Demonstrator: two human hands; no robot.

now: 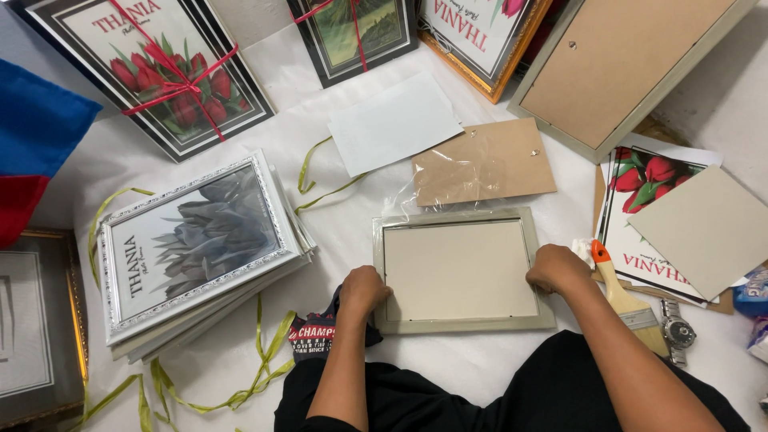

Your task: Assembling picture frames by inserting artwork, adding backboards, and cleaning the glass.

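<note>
**Both hands steady an empty frame on the white sheet**

A person seated over a white-covered surface (480,360) presses both hands onto a pale, empty picture frame (462,270) lying flat and face down in front of them. The left hand (364,290) is curled into a loose fist on the frame's lower left corner, its grip closed over the edge rather than around anything loose; a dark cloth (314,334) lies just beneath and to the left of that hand. The right hand (558,268) sits knuckles-up on the frame's right rail, fingers tucked under, apparently pinning that side so the frame stays square; whether anything small is pinched inside this grip cannot be told.

Just right of the right hand lies a paintbrush (632,304) with an orange-tipped wooden handle, and beyond it a wristwatch (678,330), set down within easy reach. Above the frame, away from both hands, rest a brown backing board (484,162) under clear plastic wrap and a white sheet of paper (394,122), seemingly taken out and laid aside in order. Well to the left of the left hand stands a stack of silver-edged framed prints (196,248), with loose yellow-green ribbon (264,360) trailing around it. A tulip print (644,208) lies right of the brush.
</note>
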